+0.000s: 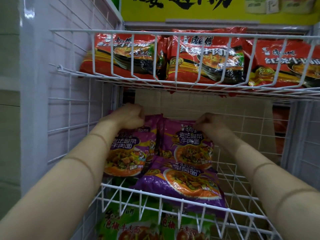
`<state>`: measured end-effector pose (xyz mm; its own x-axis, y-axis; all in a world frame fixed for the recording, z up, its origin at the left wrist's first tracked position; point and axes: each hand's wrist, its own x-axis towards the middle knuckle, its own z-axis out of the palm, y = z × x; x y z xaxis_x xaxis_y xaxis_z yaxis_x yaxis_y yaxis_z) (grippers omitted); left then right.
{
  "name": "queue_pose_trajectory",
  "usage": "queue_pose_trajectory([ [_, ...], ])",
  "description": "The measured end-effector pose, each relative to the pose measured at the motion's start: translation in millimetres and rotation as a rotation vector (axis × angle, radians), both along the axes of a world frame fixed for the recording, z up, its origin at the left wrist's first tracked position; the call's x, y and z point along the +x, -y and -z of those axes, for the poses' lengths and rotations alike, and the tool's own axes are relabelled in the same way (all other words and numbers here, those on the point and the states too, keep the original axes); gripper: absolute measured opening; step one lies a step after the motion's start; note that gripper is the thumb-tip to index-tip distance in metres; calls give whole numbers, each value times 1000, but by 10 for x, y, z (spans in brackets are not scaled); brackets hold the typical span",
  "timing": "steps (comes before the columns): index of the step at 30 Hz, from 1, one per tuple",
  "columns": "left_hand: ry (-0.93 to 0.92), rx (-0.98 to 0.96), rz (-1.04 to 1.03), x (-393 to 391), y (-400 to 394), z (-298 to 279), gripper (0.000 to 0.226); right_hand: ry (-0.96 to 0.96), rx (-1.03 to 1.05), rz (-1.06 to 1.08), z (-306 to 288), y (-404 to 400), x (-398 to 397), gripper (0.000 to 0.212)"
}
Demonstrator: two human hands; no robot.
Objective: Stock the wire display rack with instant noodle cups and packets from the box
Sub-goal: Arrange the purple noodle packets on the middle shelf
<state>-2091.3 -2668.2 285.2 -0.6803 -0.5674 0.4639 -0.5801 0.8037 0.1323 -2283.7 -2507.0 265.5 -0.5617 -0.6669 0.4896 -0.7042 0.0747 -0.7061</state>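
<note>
Middle shelf of the wire rack (173, 196), seen from my head camera. My left hand (129, 116) has its fingers curled round the top edge of the left purple packet (124, 153); my right hand (210, 122) pinches the top edge of the right purple packet (190, 146). Both packets lean back just below the fingers, faces outward. I judge I hold them by the top seam so they stand upright against the back grid with labels facing the shopper. A third purple packet (187, 184) lies flat, nearer me than the fingers, against the shelf's front rail; it probably needs standing up next. Right of my right hand the shelf is bare wire.

The purple labels read 老坛酸菜牛肉面. Above the fingers, the upper shelf holds red packets (206, 56) marked 红烧牛肉面, with a brand mark that seems to read 康师傅. Below, green packets (131, 227) show 牛肉面; the rest is blurred. A yellow sign (190, 13) at the top carries black brushwork, cut off and unreadable. The box is not in view.
</note>
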Motion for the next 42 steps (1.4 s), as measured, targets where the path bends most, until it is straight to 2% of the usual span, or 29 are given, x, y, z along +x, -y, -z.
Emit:
queue_pose_trajectory([
  [4, 448, 353, -153, 102, -40, -40, 46, -28, 49, -59, 36, 29, 72, 21],
  [6, 566, 352, -171, 141, -118, -60, 60, -86, 92, -53, 43, 48, 89, 21],
  [8, 591, 277, -170, 144, -127, -78, 77, -120, 125, -45, 50, 52, 101, 20],
  [11, 476, 253, -129, 130, -89, -63, 84, -128, 136, -47, 63, 56, 86, 19],
  [16, 201, 159, 4, 98, -64, -22, 72, -129, 132, -62, 72, 45, 76, 19],
  [19, 112, 113, 78, 71, -42, -18, 70, -138, 163, -59, 80, 58, 67, 12],
  [23, 167, 66, 140, -31, -77, 30, 79, -77, 157, -162, 101, 78, 150, 12],
  [25, 177, 95, 160, -43, -58, 36, 77, -74, 165, -231, 125, 115, 243, 8],
  [26, 170, 101, 165, -38, -55, 44, 74, -99, 173, -252, 131, 133, 315, 5],
  [29, 134, 64, 153, -63, -102, 101, 67, -241, 297, -205, 77, 197, 529, 23],
  [31, 126, -21, 136, -57, -115, 139, 64, -297, 420, -165, -15, 242, 697, 25],
  [33, 95, -117, 111, 28, -93, 118, 66, -199, 434, -164, -103, 342, 777, 15],
  [35, -40, -160, 49, 202, -45, 90, 58, -78, 378, -133, -86, 443, 794, 12],
  [37, -244, -219, -40, 406, 48, 139, 41, -48, 304, -115, 14, 537, 771, 23],
  [39, -362, -241, -74, 530, 78, 255, 30, -14, 230, -177, 139, 503, 750, 29],
  [42, -323, -197, -97, 543, 51, 382, 28, 71, 260, -291, 238, 413, 680, 16],
])
